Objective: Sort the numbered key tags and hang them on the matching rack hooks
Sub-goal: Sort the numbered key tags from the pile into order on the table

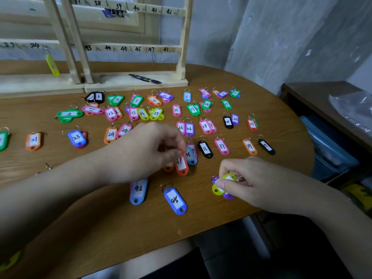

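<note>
Many plastic key tags lie in rows on the brown wooden table [261, 188], each with a white label and a number. Left hand [149, 150] pinches an orange tag [182, 165] marked 31. Right hand [241, 182] pinches a yellow tag [222, 185]; its number is hidden. Wooden rack [130, 49] behind reads 43 to 48.

A rounded wooden table [261, 93] carries rows of numbered key tags [141, 112], two wooden racks [128, 81] at twelve o'clock, and blue tags 42 [138, 191] and 45 [175, 200] toward six o'clock.
</note>
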Available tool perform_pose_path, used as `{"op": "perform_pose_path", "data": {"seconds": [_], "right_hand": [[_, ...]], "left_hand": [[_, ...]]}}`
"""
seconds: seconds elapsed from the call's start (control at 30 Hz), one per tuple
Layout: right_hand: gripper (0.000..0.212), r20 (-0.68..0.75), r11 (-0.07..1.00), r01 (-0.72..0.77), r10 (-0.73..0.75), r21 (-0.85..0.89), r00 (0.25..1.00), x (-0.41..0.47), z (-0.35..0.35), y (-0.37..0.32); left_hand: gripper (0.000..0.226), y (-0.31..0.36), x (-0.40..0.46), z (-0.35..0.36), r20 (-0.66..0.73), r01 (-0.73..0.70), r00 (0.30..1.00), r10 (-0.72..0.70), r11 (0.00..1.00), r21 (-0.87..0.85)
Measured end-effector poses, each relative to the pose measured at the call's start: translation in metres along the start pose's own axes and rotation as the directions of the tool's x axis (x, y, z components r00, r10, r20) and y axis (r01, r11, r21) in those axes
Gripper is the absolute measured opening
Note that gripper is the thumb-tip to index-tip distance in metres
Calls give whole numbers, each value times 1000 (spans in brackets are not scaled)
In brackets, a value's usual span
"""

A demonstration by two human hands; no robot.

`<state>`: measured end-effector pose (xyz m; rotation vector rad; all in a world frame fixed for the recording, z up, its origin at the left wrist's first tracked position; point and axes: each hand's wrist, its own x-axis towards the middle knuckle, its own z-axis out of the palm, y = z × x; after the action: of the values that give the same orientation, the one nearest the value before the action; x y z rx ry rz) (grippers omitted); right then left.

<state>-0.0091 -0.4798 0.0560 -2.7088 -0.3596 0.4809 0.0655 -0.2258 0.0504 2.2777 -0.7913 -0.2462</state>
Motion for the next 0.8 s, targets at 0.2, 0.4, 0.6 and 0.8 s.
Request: {"op": "perform_pose_path", "data": {"seconds": [0.2, 0.4, 0.6, 0.8], "right_hand": [[16, -33, 992, -7, 3, -125, 999, -1, 0, -1], [21, -125, 981, 6, -30, -194, 992, -1, -4, -3], [38, -136, 973, -9, -24, -231, 990, -1, -7, -9], [48, -248, 982, -9, -40, -191, 968, -3, -7, 2]], "left_hand": [[14, 0, 6, 1, -12, 7, 1000, -7, 1000, 4], [12, 4, 21, 7, -7, -19, 1000, 19, 1000, -1], [7, 14, 49, 19, -33, -70, 997, 70, 997, -10], [6, 21, 83, 34, -60, -54, 997, 55, 998, 11]]}}
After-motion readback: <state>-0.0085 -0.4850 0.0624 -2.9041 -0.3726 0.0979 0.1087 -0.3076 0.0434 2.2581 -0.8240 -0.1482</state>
